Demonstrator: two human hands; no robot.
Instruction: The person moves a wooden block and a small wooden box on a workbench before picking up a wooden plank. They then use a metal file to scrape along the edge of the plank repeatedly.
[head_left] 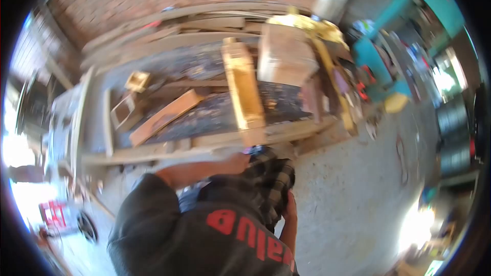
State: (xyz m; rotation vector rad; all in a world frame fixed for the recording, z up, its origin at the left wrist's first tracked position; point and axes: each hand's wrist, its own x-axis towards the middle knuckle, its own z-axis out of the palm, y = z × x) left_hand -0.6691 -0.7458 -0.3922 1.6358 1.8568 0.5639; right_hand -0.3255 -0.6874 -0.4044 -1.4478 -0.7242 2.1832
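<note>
My left hand is in front of my body, against dark checked cloth. Its fingers look closed, but blur hides what they hold. A small dark thing with a bluish tint shows just beyond the fingertips. On the other side, my right hand is against the edge of the same cloth, its fingers hidden. Straight ahead, a long, narrow, yellowish wooden piece with a recessed middle lies across the workbench, its near end close to my left hand.
A pale wooden block stands right of the long piece. An orange-brown board and small wooden boxes lie to the left. Planks are stacked by the brick wall. A teal cabinet stands at the right; grey floor lies below it.
</note>
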